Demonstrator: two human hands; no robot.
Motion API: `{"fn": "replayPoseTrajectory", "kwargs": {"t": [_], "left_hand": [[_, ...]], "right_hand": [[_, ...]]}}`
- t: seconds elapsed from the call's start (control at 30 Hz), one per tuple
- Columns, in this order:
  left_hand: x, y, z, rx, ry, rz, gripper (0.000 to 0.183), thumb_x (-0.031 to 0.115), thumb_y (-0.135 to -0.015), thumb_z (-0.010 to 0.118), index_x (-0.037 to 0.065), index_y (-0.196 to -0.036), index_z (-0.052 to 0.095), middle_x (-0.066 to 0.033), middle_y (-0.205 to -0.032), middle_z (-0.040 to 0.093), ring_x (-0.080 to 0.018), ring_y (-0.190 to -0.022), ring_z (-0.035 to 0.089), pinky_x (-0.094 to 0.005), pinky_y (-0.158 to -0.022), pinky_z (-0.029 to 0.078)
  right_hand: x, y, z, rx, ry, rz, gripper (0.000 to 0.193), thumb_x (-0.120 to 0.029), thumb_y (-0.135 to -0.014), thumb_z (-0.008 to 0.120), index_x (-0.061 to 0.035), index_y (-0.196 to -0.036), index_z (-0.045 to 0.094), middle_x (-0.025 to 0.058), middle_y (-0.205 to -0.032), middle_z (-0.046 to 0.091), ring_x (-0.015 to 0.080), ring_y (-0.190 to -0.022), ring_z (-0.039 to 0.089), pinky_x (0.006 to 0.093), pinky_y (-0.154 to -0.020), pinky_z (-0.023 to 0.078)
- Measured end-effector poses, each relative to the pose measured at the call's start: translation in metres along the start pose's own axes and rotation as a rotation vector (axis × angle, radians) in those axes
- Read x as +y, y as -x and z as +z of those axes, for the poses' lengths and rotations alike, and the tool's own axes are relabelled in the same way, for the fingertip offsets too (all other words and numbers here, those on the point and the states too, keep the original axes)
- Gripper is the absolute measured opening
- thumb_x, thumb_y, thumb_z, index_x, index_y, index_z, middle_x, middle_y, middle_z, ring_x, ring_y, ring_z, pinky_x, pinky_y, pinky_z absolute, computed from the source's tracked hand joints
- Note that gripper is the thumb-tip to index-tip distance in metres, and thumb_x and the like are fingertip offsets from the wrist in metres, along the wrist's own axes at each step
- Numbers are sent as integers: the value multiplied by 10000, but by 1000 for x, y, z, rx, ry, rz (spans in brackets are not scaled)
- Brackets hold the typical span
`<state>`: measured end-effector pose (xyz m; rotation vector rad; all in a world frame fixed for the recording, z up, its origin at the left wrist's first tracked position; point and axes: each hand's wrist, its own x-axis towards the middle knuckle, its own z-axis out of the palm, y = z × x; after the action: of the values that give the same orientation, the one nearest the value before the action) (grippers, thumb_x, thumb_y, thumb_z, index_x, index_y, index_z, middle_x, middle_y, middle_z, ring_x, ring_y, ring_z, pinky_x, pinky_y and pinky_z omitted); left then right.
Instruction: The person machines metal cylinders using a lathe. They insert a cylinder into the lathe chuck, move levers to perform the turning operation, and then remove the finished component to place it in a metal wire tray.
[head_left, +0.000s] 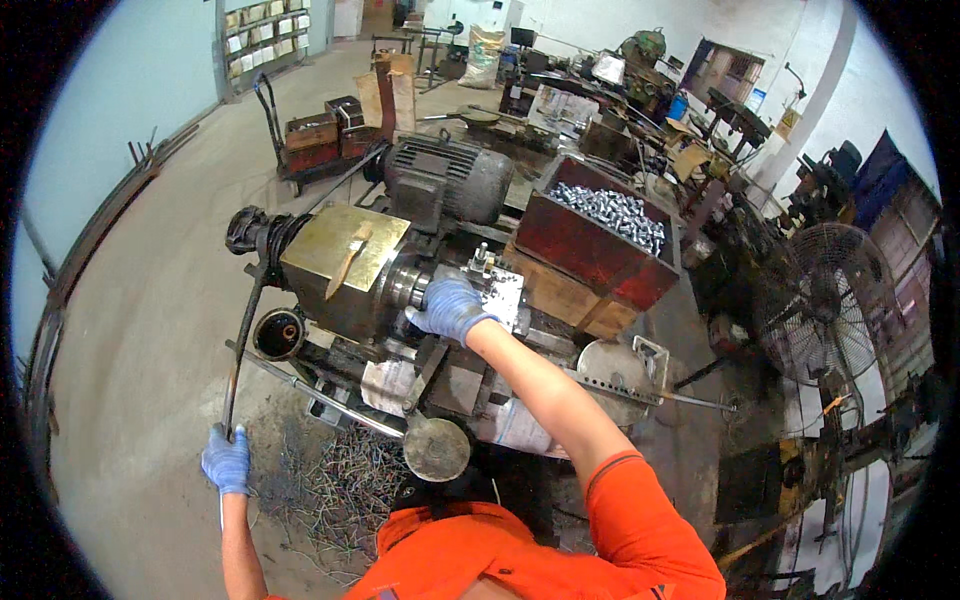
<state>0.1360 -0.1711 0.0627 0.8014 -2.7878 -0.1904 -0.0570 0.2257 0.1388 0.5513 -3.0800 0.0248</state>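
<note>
My left hand [227,459], in a blue knit glove, is closed round the lower end of a long dark lever [240,345] that runs up to the rear of the lathe's headstock [345,250]. Further right, my right hand [452,308], gloved alike, is at the front of the round metal chuck [405,287]. Its fingers are curled in toward the chuck opening, and whatever they hold is hidden by the glove. A wooden-handled brush [347,262] lies on top of the brass-coloured headstock cover.
Behind the headstock sits a ribbed motor [450,175]. A red metal bin [600,240] full of small shiny metal parts stands on a wooden crate [560,290]. Metal shavings [345,490] cover the floor by my left. A large fan [825,300] stands at right.
</note>
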Motion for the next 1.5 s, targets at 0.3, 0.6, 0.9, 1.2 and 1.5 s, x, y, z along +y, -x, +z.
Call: {"fn": "replayPoseTrajectory", "kwargs": {"t": [0.3,0.6,0.9,1.2,1.5], "left_hand": [[5,-24,-5,185,46,357,469,360,-799,593,77,-1168,538,-143,-910,630,-311,-806,608,-408,-723,468],[188,-59,-58,292,648,624,559,363,-801,618,111,-1275,463,-148,-914,628,-270,-702,627,-382,-626,488],[245,-78,2,323,482,856,336,302,-872,513,91,-1126,575,-138,-798,634,-301,-663,612,-402,-603,479],[244,-112,-44,352,414,702,312,331,-895,467,109,-1051,622,-170,-739,634,-317,-683,625,-431,-617,482],[298,-153,-49,207,66,734,321,341,-874,452,91,-855,653,-149,-797,646,-314,-757,626,-430,-699,484]], "right_hand": [[29,50,-64,219,9,4,549,-551,-827,396,-86,-801,687,163,-721,630,316,-758,608,395,-795,436],[102,123,-129,851,119,292,357,-357,-724,677,-79,-947,672,213,-1192,524,376,-1056,513,428,-917,407],[62,250,1,443,-366,409,340,-363,-722,685,-78,-906,687,201,-1117,564,364,-1046,516,431,-908,403],[70,317,28,510,-526,471,222,-260,-724,687,-57,-813,693,132,-700,649,274,-659,629,341,-658,488],[60,318,29,443,-561,485,187,-215,-702,697,-66,-814,686,132,-753,652,303,-713,632,355,-665,496]]}}
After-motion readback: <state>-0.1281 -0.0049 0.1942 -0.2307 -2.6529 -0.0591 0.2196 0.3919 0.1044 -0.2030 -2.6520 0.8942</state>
